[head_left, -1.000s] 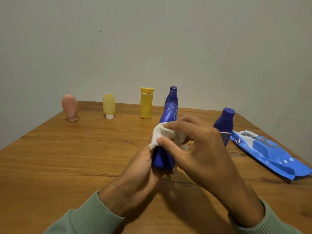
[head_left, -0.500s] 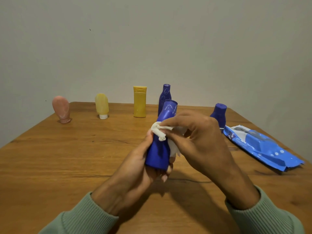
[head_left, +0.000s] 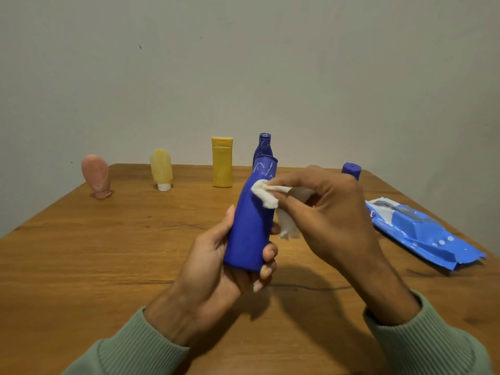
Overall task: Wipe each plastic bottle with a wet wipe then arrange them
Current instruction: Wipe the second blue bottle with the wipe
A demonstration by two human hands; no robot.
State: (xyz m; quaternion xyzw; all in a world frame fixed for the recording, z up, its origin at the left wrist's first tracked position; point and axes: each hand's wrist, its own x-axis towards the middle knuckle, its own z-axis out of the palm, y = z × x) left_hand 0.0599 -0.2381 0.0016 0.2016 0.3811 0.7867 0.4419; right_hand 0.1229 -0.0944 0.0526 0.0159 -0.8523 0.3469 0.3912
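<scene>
Blue plastic sits mid-frame in the head view: a tall blue bottle point(head_left: 249, 226) is held over the wooden counter point(head_left: 108, 253), with its capped neck leaning toward one o'clock. The left hand point(head_left: 216, 266) grasps the bottle's lower half, thumb up its nine o'clock side and fingers curled round the three o'clock side. The right hand point(head_left: 324, 212) comes in from three o'clock and pinches a crumpled white wet wipe point(head_left: 266, 194) against the bottle's upper shoulder, with a loose tail of the wipe hanging below the fingers. Both wrists wear ribbed green sleeves. Measured from the held bottle, a pink bottle point(head_left: 96, 175) stands at ten o'clock near the far edge. A pale yellow bottle point(head_left: 161, 169) rests on its white cap at eleven, and a yellow flip-top bottle point(head_left: 222, 162) is just past that. At twelve a dark blue bottle point(head_left: 263, 146) is partly hidden behind the held neck. At two o'clock the top of another blue bottle point(head_left: 351, 170) shows behind the right hand. A blue wipe pack point(head_left: 422, 234) lies flat at three o'clock.
</scene>
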